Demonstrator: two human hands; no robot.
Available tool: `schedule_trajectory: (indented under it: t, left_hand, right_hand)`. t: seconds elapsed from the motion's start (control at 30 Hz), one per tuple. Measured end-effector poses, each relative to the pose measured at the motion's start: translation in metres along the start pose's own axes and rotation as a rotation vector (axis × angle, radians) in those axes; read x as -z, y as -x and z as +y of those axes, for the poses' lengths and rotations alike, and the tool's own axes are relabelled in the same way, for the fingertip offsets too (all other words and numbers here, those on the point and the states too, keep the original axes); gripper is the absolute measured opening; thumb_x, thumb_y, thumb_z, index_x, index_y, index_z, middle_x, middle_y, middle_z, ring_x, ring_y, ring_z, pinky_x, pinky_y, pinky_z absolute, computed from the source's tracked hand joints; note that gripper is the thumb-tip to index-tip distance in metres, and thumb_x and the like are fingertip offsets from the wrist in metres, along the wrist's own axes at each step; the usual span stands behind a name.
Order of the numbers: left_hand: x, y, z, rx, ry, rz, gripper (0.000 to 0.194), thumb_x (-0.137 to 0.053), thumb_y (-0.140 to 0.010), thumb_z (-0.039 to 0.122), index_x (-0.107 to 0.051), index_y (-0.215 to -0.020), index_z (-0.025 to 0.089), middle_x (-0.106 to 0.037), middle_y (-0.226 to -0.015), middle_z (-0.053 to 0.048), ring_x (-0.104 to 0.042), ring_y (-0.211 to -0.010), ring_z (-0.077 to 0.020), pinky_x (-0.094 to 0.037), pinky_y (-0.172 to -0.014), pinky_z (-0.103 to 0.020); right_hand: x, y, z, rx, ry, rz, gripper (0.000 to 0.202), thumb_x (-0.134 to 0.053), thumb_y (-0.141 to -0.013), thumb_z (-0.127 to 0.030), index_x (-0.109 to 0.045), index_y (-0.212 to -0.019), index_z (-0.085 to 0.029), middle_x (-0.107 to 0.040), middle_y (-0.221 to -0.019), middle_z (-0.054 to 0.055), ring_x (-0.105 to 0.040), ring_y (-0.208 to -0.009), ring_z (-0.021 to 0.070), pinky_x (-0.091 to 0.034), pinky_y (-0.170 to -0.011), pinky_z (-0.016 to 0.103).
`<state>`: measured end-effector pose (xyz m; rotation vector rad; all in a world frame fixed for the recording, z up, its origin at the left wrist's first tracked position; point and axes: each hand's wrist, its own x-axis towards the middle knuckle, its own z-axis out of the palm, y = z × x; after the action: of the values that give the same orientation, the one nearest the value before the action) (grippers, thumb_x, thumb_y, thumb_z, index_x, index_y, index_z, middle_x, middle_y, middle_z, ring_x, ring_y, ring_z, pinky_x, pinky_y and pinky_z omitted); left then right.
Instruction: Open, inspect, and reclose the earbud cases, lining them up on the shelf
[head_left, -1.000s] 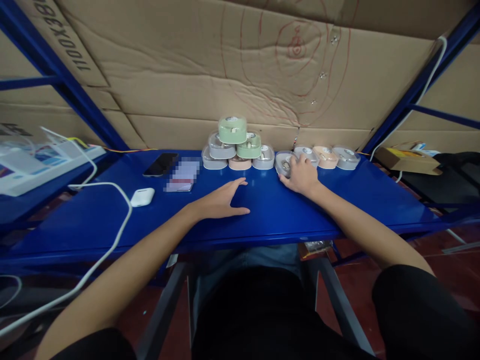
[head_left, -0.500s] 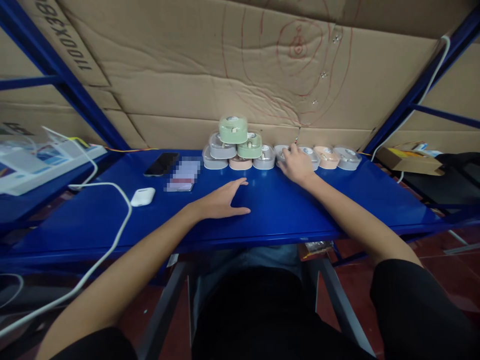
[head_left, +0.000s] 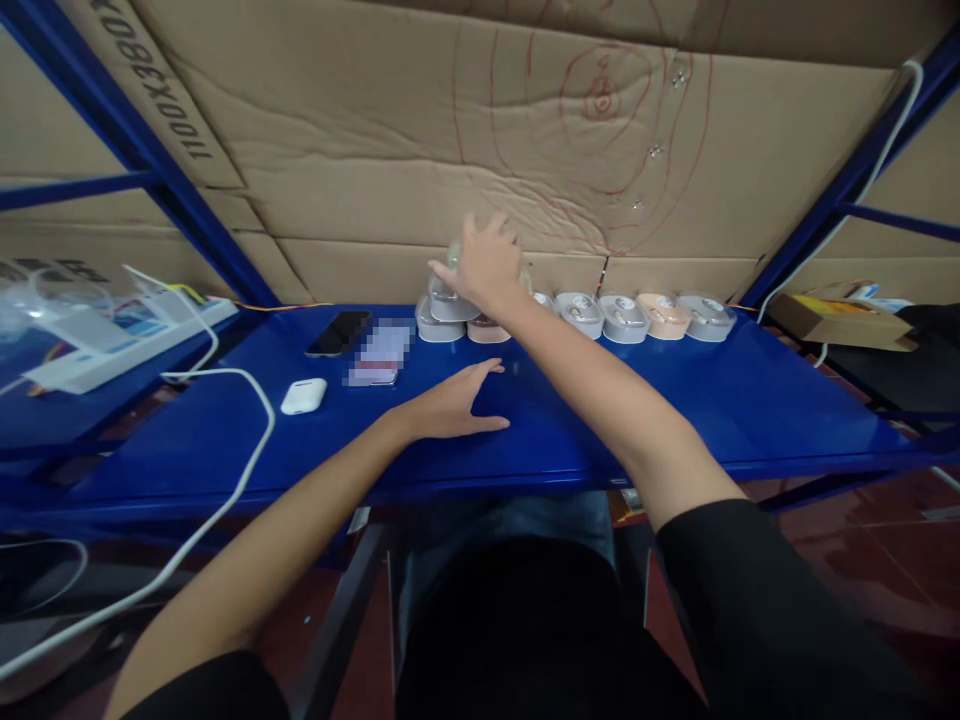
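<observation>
My right hand (head_left: 491, 265) reaches over the small stack of lidded plastic boxes, its fingers curved around the green box (head_left: 454, 254) at the top. Most of that box is hidden behind the hand. Below it sit a grey box (head_left: 448, 306), another grey box (head_left: 437, 325) on the table and a peach box (head_left: 486, 331), partly covered by my wrist. Lower down, my left hand (head_left: 454, 402) rests open over the blue table (head_left: 570, 430), thumb and fingers apart, holding nothing.
To the right of the stack stand a pale grey box (head_left: 581, 316), a darker grey box (head_left: 625, 319), a peach box (head_left: 664, 318) and another grey box (head_left: 706, 318). Phones (head_left: 339, 334), a white earbud case (head_left: 304, 397) and a white cable (head_left: 251, 450) lie leftward. Cardboard (head_left: 360, 200) stands behind.
My right hand has left the row of boxes on the right and moved left and up onto the green box atop the stack. My left hand keeps its pose; the view has shifted slightly.
</observation>
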<state>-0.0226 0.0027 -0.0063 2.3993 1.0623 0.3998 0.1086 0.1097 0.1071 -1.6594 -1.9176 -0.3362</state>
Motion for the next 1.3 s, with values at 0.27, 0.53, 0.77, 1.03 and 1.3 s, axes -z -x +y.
schedule_trajectory:
  t: [0.27, 0.53, 0.77, 1.03, 1.3]
  left_hand:
    - [-0.001, 0.001, 0.003, 0.016, 0.000, 0.014, 0.108, -0.079, -0.092, 0.070, -0.037, -0.177, 0.017, -0.048, -0.181, -0.025, -0.046, -0.170, -0.0445, -0.040, -0.139, -0.062]
    - [0.005, -0.004, -0.004, 0.032, 0.217, 0.315, 0.129, -0.097, -0.074, 0.068, -0.038, -0.177, 0.018, -0.053, -0.176, -0.027, -0.056, -0.161, -0.0505, -0.044, -0.134, -0.070]
    - [0.002, 0.001, 0.000, -0.118, 0.233, 0.083, 0.133, -0.104, -0.069, 0.057, -0.037, -0.179, 0.027, -0.057, -0.175, -0.023, -0.058, -0.160, -0.0475, -0.044, -0.134, -0.068]
    - [0.004, 0.002, 0.002, -0.205, 0.137, 0.125, 0.098, -0.095, -0.085, 0.056, -0.056, -0.171, 0.029, -0.065, -0.165, -0.016, -0.062, -0.154, -0.0417, -0.047, -0.133, -0.063]
    - [0.001, 0.003, 0.000, -0.250, 0.101, 0.161, 0.049, -0.077, -0.103, 0.061, -0.085, -0.140, 0.030, -0.066, -0.158, -0.013, -0.059, -0.152, -0.0383, -0.047, -0.134, -0.061]
  right_hand:
    - [0.007, 0.005, 0.011, 0.025, -0.064, -0.105, 0.068, -0.079, -0.094, -0.046, -0.065, -0.148, -0.007, -0.071, -0.148, 0.032, -0.067, -0.137, 0.0495, -0.058, -0.113, 0.069]
    - [0.054, 0.138, 0.133, 0.456, -0.434, -0.278, 0.086, -0.078, -0.089, -0.058, -0.055, -0.163, -0.022, -0.066, -0.158, 0.021, -0.066, -0.142, 0.0448, -0.055, -0.120, 0.066]
    - [0.031, 0.167, 0.165, 0.691, -0.657, -0.548, 0.094, -0.088, -0.090, -0.060, -0.051, -0.172, -0.030, -0.052, -0.178, 0.016, -0.049, -0.166, 0.0391, -0.042, -0.138, 0.062]
    - [0.056, 0.135, 0.217, 0.415, -0.782, -0.521, 0.086, -0.085, -0.095, -0.065, -0.056, -0.169, -0.033, -0.058, -0.176, 0.011, -0.054, -0.163, 0.0399, -0.043, -0.137, 0.065]
    - [0.030, 0.127, 0.264, 0.250, -0.591, -0.549, 0.090, -0.094, -0.085, -0.058, -0.061, -0.165, -0.032, -0.062, -0.173, 0.015, -0.060, -0.158, 0.0441, -0.049, -0.129, 0.073]
